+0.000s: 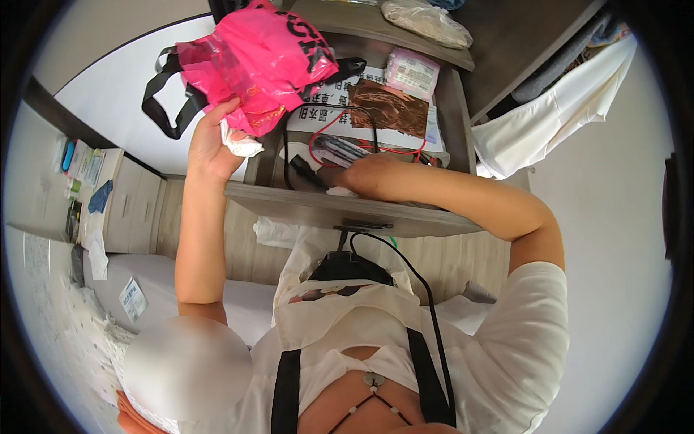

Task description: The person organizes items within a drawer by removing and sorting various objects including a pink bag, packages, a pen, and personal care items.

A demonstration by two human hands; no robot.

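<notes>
My left hand [211, 148] is raised at the drawer's left front corner, closed on the lower edge of a bright pink plastic bag [253, 69] with black handles. A crumpled white piece [241, 145], perhaps tissue or cloth, sticks out beside those fingers. Into the open grey wooden drawer [347, 210] reaches my right hand [365, 176], low behind its front panel. Its fingers are mostly hidden. Close to them are a dark black object [307, 172] and a clear packet of slim items [340, 150]. A black cable [287, 137] and a thin red cord [318, 135] loop around there.
Farther back in the drawer lie a brown glossy sheet [390, 108], a printed white sheet [318, 108] and a pink-and-white packet [412, 72]. A bagged beige bundle [426, 23] rests on the surface above. White clothing [557, 108] hangs at right. A cabinet [130, 202] stands left.
</notes>
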